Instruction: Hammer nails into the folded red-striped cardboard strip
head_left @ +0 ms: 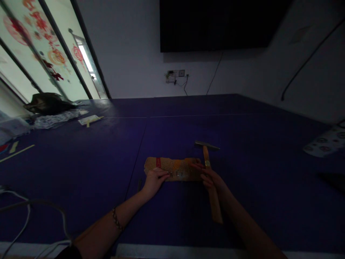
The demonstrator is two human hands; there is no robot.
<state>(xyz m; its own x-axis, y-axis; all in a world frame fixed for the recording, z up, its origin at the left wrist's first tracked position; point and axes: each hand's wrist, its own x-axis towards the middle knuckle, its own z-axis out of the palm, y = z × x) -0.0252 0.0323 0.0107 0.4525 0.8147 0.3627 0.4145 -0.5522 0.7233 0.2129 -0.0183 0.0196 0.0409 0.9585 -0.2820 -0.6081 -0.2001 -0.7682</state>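
A speckled brown board (169,164) with a red patch and orange marks lies flat on the purple table. My left hand (155,181) rests on the board's near edge, fingertips pinched together; whatever sits between them is too small to make out. Small thin pieces, possibly nails, show on the board just right of those fingertips. In my right hand (212,181) is a hammer (206,156), gripped partway along its wooden handle, with the metal head pointing away from me. My right index finger stretches toward the board's right end.
The purple table (242,144) runs to the wall. Dark thin rods (139,185) lie left of the board. White cables (27,205) loop at the near left. Farther off are a dark bag (50,102) and plastic wrapping (56,119); a patterned white item (323,144) lies at right.
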